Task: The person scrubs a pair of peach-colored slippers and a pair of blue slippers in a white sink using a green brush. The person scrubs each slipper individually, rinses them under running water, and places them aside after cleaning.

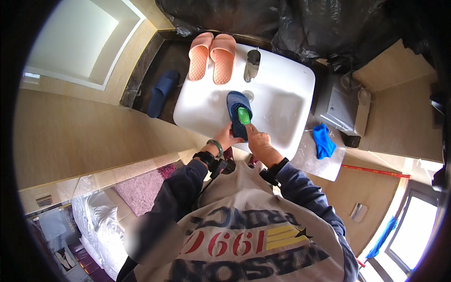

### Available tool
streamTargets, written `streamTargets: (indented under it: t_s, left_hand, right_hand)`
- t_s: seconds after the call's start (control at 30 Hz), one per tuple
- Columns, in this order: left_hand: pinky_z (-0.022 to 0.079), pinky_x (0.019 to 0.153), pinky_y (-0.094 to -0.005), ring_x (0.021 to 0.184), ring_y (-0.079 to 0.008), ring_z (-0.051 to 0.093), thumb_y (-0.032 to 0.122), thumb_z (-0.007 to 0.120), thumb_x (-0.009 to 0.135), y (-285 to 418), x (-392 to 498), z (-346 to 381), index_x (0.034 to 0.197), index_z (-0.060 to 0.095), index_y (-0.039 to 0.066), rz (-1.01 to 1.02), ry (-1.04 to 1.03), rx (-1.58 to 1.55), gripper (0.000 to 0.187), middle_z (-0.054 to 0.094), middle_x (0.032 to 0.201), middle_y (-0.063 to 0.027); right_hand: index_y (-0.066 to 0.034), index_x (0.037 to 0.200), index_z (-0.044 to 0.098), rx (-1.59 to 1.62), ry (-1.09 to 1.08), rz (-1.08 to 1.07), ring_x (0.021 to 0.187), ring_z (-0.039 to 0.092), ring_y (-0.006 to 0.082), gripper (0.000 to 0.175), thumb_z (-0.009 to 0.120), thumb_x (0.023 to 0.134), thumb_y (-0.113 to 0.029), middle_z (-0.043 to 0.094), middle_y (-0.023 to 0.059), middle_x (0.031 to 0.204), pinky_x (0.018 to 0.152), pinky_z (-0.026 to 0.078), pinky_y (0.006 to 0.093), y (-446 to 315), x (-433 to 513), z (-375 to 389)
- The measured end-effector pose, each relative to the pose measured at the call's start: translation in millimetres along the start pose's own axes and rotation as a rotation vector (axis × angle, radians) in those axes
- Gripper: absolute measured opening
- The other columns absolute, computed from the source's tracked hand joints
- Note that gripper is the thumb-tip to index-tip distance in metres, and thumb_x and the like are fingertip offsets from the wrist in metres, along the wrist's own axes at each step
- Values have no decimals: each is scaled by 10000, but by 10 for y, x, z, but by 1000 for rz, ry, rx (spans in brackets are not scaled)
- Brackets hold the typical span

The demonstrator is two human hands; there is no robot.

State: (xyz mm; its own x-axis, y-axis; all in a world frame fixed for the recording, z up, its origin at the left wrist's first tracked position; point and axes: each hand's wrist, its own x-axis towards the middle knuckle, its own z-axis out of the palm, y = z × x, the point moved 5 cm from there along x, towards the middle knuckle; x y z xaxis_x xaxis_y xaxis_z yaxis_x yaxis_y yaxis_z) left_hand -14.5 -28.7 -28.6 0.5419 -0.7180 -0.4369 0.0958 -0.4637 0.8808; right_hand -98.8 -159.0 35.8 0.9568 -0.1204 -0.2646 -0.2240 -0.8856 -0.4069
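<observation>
Over the white washbasin (208, 109), near its front edge, is a dark blue slide slipper (236, 100) with its heel towards me. My left hand (225, 136) grips it at the heel from the left, the thumb along the near end. A green brush (243, 115) is in my right hand (260, 143), pressed to the slipper's footbed just behind the strap. Its bristles are hidden beneath it. The other blue slipper (164, 92) rests on the dark counter left of the basin. Two pink slippers (213, 58) stand side by side on the basin's back left rim.
A chrome faucet (252, 65) rises at the basin's back, with a round drain (248, 96) in front. Right of it are a grey box-shaped appliance (340, 105) and a blue cloth (323, 141) on the counter (317, 165). Black plastic sheeting (232, 17) hangs behind.
</observation>
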Motion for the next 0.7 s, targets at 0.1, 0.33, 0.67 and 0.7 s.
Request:
streamTargets:
  t_s: [0.1,0.33,0.67,0.7]
  left_hand:
    - [492,841,-327,979,-235,624,389,758,783,30,35,-33,1325,354,-63,-38,5,5,813,646,987,-171]
    - [495,807,-400,929,-349,610,302,609,881,651,452,-521,1012,650,35,99,404,630,300,650,958,-183]
    - [380,1032,-431,1238,-347,461,491,612,836,331,1182,-604,1288,506,70,-50,105,808,626,522,1296,-209]
    - [383,1028,-431,1230,-353,465,497,614,833,373,1185,-565,1271,514,71,-55,106,815,620,529,1287,-205]
  right_hand:
    - [-31,1239,424,10,13,-3,874,670,337,450,525,801,-23,511,147,1299,720,541,427,11,29,44]
    - [-71,1323,405,34,4,35,938,662,320,537,516,801,-14,478,113,1377,752,546,428,144,-63,82]
    - [-74,1309,433,214,131,24,974,633,352,465,454,849,-4,502,121,1343,771,537,442,94,-177,-40]
    - [-75,1312,431,247,154,29,980,628,357,458,449,860,-8,507,125,1337,779,535,445,135,-212,-58]
